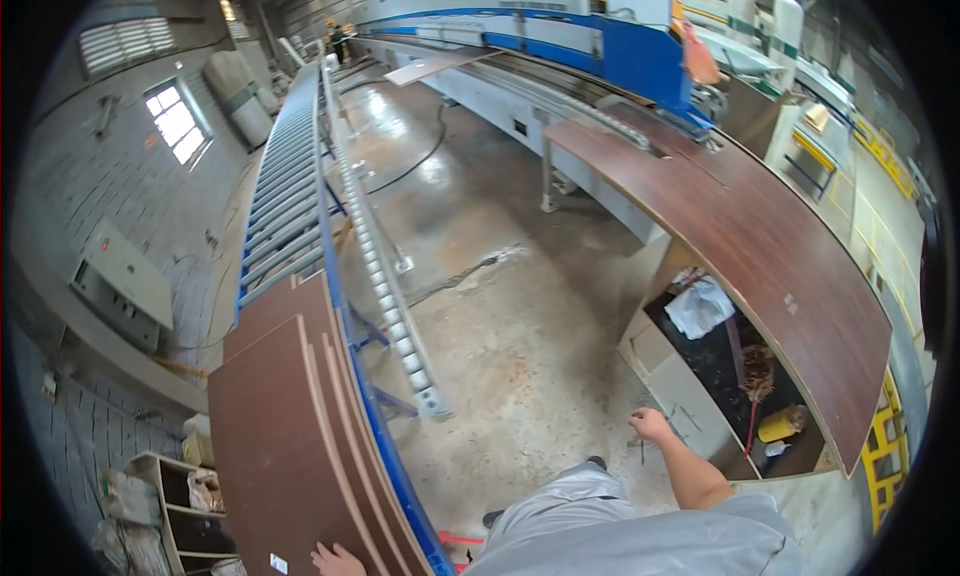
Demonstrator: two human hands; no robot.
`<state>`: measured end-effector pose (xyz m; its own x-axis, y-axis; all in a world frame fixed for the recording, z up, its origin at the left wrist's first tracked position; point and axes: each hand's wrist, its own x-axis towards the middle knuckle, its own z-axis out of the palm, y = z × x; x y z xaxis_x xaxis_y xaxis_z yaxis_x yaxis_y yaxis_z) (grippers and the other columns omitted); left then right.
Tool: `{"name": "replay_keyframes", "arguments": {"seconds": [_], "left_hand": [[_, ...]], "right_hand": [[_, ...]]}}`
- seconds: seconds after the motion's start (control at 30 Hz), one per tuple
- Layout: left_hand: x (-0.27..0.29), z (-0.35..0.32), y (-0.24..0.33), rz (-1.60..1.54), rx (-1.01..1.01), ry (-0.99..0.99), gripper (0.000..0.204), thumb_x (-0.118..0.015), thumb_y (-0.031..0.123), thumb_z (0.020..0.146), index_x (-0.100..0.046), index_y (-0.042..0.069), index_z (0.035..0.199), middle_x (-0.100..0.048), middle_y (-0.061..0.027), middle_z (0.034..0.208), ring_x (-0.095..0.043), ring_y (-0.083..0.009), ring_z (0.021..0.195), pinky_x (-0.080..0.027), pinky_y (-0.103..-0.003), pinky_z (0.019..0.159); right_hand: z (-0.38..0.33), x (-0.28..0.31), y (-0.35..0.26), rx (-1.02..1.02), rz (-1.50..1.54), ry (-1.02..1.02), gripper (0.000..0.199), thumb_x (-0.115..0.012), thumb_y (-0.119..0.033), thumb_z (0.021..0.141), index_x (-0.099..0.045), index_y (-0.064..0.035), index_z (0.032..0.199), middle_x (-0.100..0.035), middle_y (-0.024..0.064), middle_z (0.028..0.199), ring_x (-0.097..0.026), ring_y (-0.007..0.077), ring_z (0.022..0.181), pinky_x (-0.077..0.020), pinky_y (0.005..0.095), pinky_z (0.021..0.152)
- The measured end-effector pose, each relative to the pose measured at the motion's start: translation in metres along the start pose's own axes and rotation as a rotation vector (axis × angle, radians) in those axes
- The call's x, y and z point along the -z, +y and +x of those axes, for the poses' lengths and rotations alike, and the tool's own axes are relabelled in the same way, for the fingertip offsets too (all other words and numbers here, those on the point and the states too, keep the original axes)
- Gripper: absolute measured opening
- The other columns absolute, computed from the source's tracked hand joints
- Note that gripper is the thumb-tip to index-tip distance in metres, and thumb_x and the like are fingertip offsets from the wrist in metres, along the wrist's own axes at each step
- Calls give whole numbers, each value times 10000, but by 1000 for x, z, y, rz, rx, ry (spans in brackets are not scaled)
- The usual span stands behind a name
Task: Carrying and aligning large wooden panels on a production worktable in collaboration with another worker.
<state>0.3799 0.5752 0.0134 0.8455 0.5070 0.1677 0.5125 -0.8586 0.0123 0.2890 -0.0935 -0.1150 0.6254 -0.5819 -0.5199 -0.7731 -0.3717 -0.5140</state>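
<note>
My left hand (337, 560) rests flat on the near end of a stack of dark brown panels (290, 426) lying on the blue roller conveyor (290, 176) at my left. My right hand (648, 423) hangs free in the air at my right side, fingers loosely curled, holding nothing. It is apart from the long brown panel (760, 236) lying on the machine table to the right. My grey-trousered legs show at the bottom.
A long blue and white machine (560, 26) runs along the back right. Under the right panel an open box (720, 366) holds a broom, a white bag and a yellow container. A shelf (175, 516) with bags stands at lower left. A black cable crosses the concrete floor (500, 306).
</note>
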Motion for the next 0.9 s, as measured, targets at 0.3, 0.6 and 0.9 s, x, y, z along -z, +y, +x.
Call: {"name": "replay_keyframes", "arguments": {"seconds": [0.3,0.6,0.9], "left_hand": [[2,38,320,-1021,-318,-410,554,-576,189,909,-379,-14,1386,-459,-178,1358,-429,-284,1259,-314,-347,1048],[13,-2,422,-246,-287,-99,833,-662,192,802,-190,115,1484,-402,-215,1395,-396,-358,1281,-333,-446,1042],[-7,-145,380,-272,-1151,-801,535,-469,390,921,-486,20,1307,-476,-240,1320,-457,-374,1196,-330,-451,1034]], "right_hand": [[3,196,37,307,282,556,274,-629,-162,831,-654,-2,1052,-676,156,997,-656,264,911,-508,331,814],[-27,285,109,204,338,855,234,-605,-127,830,-654,8,1014,-661,177,981,-634,315,933,-491,361,837],[-161,98,157,-176,433,140,193,-582,-196,844,-679,-65,947,-675,115,901,-636,175,856,-493,343,756]]}}
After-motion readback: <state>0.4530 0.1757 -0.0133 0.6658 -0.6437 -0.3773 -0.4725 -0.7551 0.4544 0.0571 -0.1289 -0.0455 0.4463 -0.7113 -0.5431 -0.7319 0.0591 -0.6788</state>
